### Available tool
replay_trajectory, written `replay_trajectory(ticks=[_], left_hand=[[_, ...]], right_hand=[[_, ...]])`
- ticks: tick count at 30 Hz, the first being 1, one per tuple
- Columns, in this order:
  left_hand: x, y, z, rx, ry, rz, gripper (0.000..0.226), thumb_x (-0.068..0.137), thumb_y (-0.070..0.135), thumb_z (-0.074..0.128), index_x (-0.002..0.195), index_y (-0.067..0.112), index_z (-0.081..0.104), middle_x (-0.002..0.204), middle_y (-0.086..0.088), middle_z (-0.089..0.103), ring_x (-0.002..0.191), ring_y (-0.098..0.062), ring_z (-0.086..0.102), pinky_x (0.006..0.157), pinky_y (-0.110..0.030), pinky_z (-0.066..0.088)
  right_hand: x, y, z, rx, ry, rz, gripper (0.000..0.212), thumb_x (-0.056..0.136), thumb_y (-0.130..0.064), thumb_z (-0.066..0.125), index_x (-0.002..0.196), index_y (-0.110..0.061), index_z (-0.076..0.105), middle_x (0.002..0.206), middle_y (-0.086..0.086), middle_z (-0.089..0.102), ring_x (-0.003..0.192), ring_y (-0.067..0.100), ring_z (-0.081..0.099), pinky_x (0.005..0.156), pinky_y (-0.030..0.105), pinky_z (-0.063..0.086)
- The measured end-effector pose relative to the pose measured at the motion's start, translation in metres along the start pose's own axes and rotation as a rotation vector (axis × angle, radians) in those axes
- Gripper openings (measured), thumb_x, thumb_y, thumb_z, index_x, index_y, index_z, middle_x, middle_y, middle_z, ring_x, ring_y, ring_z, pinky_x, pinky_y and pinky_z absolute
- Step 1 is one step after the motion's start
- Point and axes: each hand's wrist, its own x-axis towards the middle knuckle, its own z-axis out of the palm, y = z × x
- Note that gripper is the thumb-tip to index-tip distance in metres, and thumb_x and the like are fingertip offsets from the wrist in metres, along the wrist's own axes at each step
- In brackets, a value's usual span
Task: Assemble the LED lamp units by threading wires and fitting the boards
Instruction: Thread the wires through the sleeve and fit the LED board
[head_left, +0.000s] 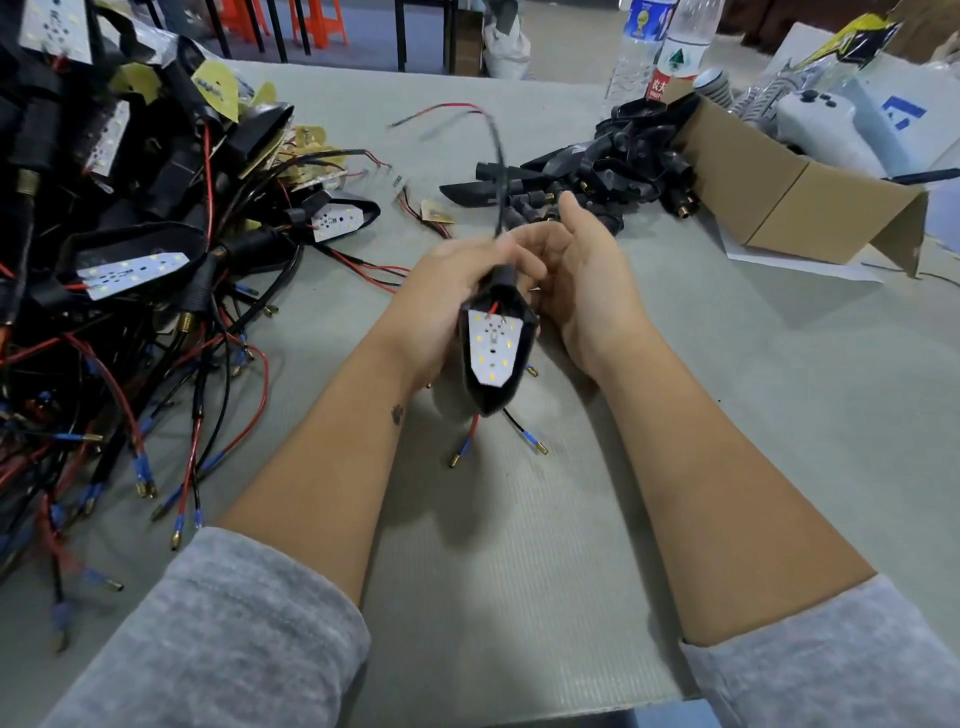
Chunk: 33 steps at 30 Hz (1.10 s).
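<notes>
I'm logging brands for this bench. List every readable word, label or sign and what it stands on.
"农夫": white characters on the red label of the nearer water bottle; the rest of that label is too small to read.
Blue label on the farther bottle: print too blurred to read.
Blue angular logo on the white bag: a sign only, no letters legible.
LED board in the left hand: no readable markings.

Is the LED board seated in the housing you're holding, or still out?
In: the white LED board lies inside the black lamp housing held by the left hand.

A small assembly workshop: heaped wired lamp units (130, 218), parts carton (795, 208).
</notes>
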Motion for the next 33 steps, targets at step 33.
replay_trajectory(ticks=[33], left_hand=[[0.007, 0.010, -0.030, -0.534, 0.255, 0.033, 0.043, 0.102, 0.050, 0.028, 0.115, 0.016, 0.051, 0.103, -0.007, 0.072, 0.095, -0.022, 0.066, 0.074, -0.031, 0.051]], right_hand=[[-0.013, -0.002, 0.014, -0.575, -0.244, -0.123, 0.029, 0.104, -0.011, 0.041, 0.084, 0.004, 0.056, 0.029, -0.008, 0.035, 0.026, 0.004, 0.028, 0.037, 0.012, 0.027]])
